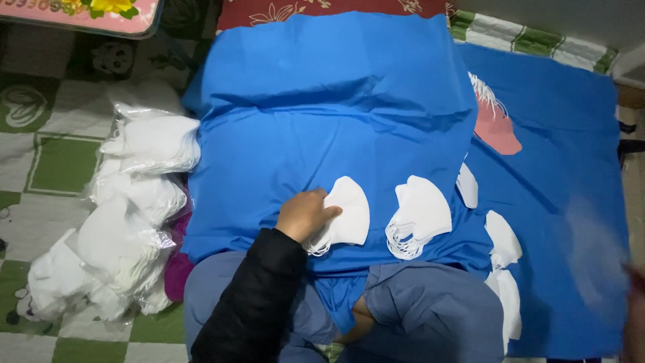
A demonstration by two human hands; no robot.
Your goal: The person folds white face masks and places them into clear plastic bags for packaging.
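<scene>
Down at the middle of the view, the left hand (306,214), in a black sleeve, rests on a small stack of white folded fabric face masks (346,212), its fingers curled over the stack's left edge and pinching it, so the grip is closed on that stack. The stack lies on a bright blue cloth sheet (322,94) spread over the person's lap and the raised surface beyond, and the masks' thin ear loops hang off the lower edge beside the wrist. Just to the right, apart from the first, lies a second fanned stack of white masks (420,215) with its loops bunched at the lower left.

Further right, single white masks (502,236) lie scattered on the blue cloth, one near the fold and others trailing toward the lower edge. A pink mask with white loops (497,131) sits higher up on the right part of the cloth.

At the far right edge only a blurred sliver of the right hand (635,309) shows; whether its grip is open or closed cannot be told.

On the green and white checked floor mat (57,165) to the left sit clear plastic bags packed with white masks (134,202).
</scene>
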